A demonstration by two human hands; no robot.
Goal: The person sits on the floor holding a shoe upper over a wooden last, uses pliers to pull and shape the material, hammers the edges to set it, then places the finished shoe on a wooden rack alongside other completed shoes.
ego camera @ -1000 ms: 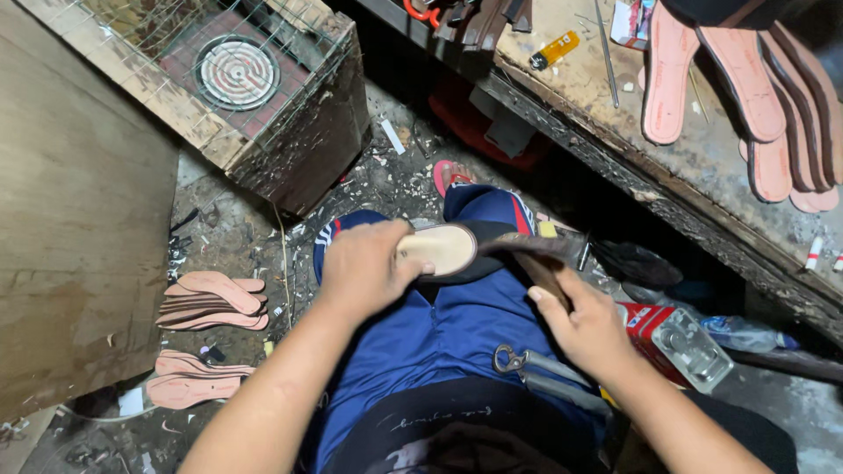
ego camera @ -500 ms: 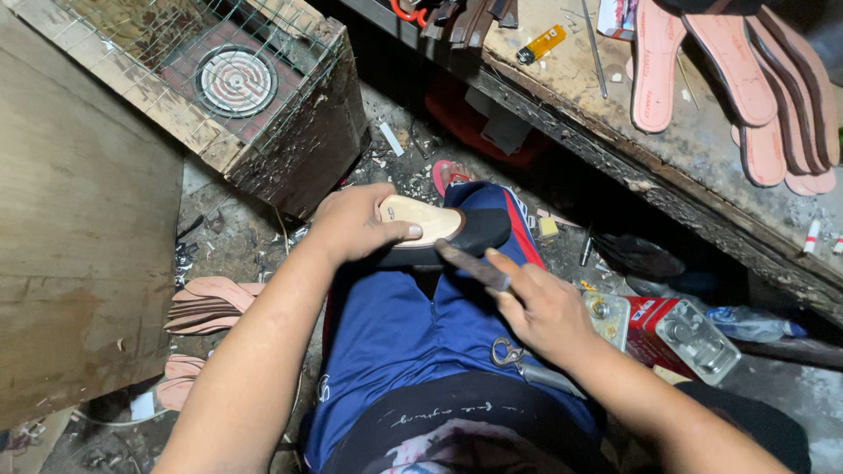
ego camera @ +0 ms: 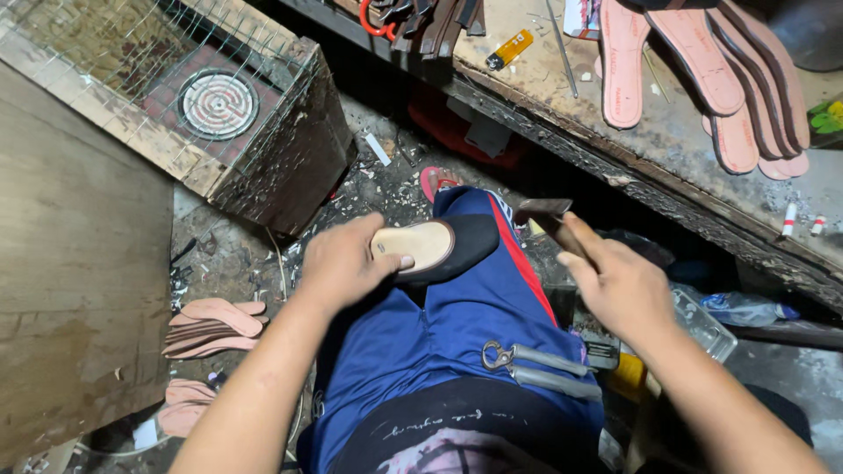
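My left hand [ego camera: 344, 262] presses a shoe sole [ego camera: 423, 245], tan on top with a black edge, onto my knee in blue trousers [ego camera: 439, 342]. My thumb lies across the tan insole. My right hand [ego camera: 619, 285] grips the wooden handle of a hammer [ego camera: 551, 216], whose metal head is raised just right of the sole, a little apart from it. Metal pliers [ego camera: 527, 364] rest on my lap below both hands.
A workbench [ego camera: 667, 140] at the upper right carries several pink insoles [ego camera: 702, 70] and a yellow lighter [ego camera: 509, 49]. A wire-mesh box with a round heater coil [ego camera: 217, 103] stands at the upper left. More pink insoles [ego camera: 211, 326] lie on the littered floor at left.
My right hand has lifted the hammer up and to the right, away from the sole. My left hand keeps the sole on my knee, shifted slightly.
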